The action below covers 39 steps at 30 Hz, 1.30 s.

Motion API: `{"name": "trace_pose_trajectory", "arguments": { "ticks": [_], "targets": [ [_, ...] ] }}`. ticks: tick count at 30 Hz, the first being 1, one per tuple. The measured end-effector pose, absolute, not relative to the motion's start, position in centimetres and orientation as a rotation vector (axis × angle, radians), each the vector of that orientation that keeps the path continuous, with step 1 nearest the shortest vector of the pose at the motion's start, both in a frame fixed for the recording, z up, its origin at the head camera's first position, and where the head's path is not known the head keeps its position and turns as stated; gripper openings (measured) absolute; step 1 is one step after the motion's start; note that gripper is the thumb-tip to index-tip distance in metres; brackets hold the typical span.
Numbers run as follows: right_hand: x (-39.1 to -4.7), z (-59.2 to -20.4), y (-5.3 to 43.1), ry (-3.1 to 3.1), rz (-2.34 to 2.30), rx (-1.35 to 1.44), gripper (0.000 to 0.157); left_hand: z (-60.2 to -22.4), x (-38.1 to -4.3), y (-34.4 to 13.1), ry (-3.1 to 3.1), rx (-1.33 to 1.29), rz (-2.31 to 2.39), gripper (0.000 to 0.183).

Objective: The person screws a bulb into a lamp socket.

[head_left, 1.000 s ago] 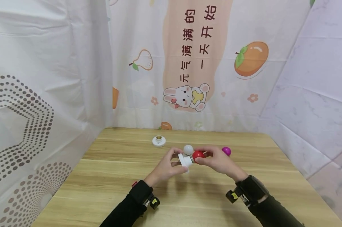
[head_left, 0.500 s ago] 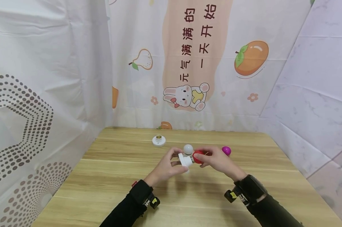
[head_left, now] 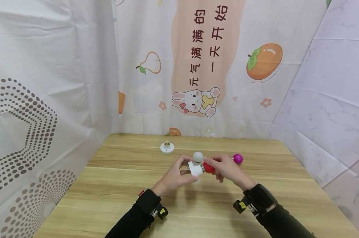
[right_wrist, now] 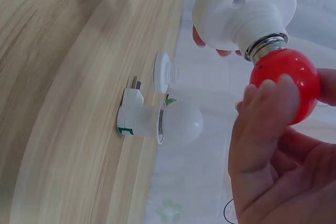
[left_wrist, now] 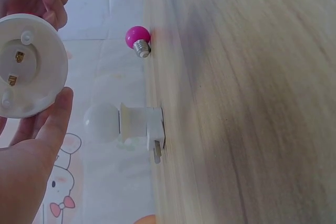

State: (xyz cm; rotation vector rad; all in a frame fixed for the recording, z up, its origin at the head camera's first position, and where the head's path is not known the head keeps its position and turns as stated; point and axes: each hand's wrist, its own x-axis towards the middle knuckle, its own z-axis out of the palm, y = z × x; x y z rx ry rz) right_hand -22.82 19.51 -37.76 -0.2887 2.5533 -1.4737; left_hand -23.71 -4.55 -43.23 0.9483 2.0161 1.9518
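My left hand (head_left: 177,173) holds a white round lamp holder (head_left: 196,169) by its base, off the table. Two brass contacts show on the underside of that lamp holder (left_wrist: 52,72) in the left wrist view. My right hand (head_left: 228,168) pinches a red light bulb (head_left: 209,167) between fingers and thumb. The silver screw base of the red bulb (right_wrist: 283,65) sits at the holder's mouth, with part of its thread showing in the right wrist view. Behind the hands stands a white bulb (head_left: 198,157) in a white plug-in socket (right_wrist: 142,121).
A magenta bulb (head_left: 238,159) lies on the wooden table (head_left: 131,198) to the right of the hands. Another white round lamp holder (head_left: 167,147) rests face up near the back edge. Printed curtains (head_left: 149,109) hang behind and at both sides.
My right hand's fingers have shifted around the red bulb, and the wrist has turned and moved slightly left. The left hand and the lamp holder have stayed nearly still.
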Motion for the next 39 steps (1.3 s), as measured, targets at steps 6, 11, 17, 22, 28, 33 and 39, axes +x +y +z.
{"name": "trace_pose_trajectory", "arguments": {
  "ticks": [6, 11, 17, 22, 28, 33, 39],
  "targets": [
    [-22.9, -37.9, 19.2, 2.577, -1.465, -0.213, 0.054, -43.4, -23.9, -4.6, 2.040, 0.950, 1.930, 0.055],
    [-22.9, -38.2, 19.1, 2.591, -1.492, -0.226, 0.056, -43.5, -23.9, -4.6, 2.061, 0.956, 1.918, 0.056],
    [-22.7, -38.4, 18.8, 2.557, -1.613, -0.376, 0.041, -43.4, -23.9, -4.5, 2.081, 0.941, 1.912, 0.056],
    [-22.3, -38.2, 18.9, 2.582, -1.626, -0.486, 0.035, -43.3, -23.9, -4.6, 2.075, 0.938, 1.927, 0.060],
    [-21.8, -37.6, 19.9, 2.574, -1.530, -0.672, 0.042, -43.3, -24.0, -4.8, 2.076, 0.926, 1.942, 0.062],
    [-22.0, -37.6, 20.7, 2.603, -1.415, -0.881, 0.050, -43.3, -24.1, -4.8, 2.102, 0.915, 1.941, 0.057],
    [-22.1, -38.1, 21.1, 2.609, -1.394, -0.867, 0.051, -43.2, -24.0, -4.8, 2.090, 0.901, 1.945, 0.055]
  ]
}}
